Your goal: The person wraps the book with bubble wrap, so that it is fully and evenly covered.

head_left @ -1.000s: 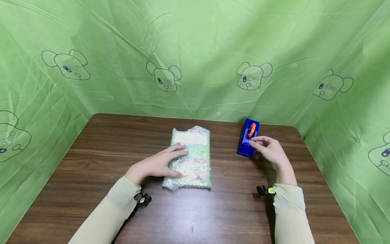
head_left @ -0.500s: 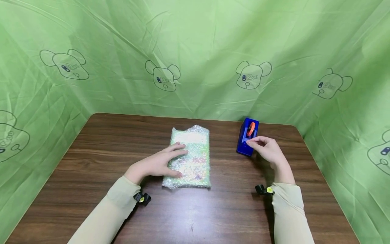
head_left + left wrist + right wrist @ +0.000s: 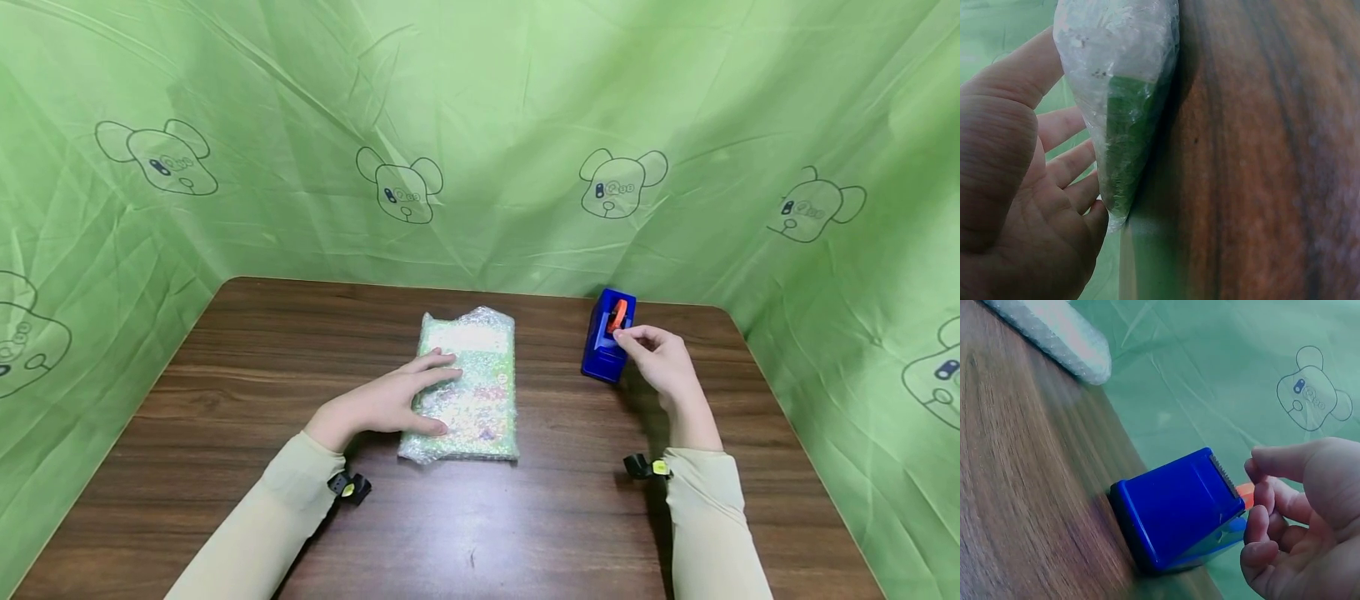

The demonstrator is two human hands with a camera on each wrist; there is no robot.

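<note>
A flat package in bubble wrap (image 3: 472, 392), with a green printed cover showing through, lies mid-table. My left hand (image 3: 390, 400) rests on its left side, fingers spread over the top. In the left wrist view the wrapped edge (image 3: 1129, 125) stands beside the palm. At the back right is a blue tape dispenser (image 3: 600, 358) with an orange core (image 3: 618, 315). My right hand (image 3: 660, 358) has thumb and index fingertips drawn together beside that core. In the right wrist view they stand close to the toothed cutter (image 3: 1225, 475); whether they pinch tape I cannot tell.
The brown wood-grain table (image 3: 300, 533) has rounded back corners. A green cloth (image 3: 495, 100) printed with bear heads hangs behind and along both sides. Both cuffs carry small black straps with yellow labels.
My right hand's fingertips have shifted from the dispenser's front part back toward the orange core. The left hand, the package and the dispenser have stayed in place.
</note>
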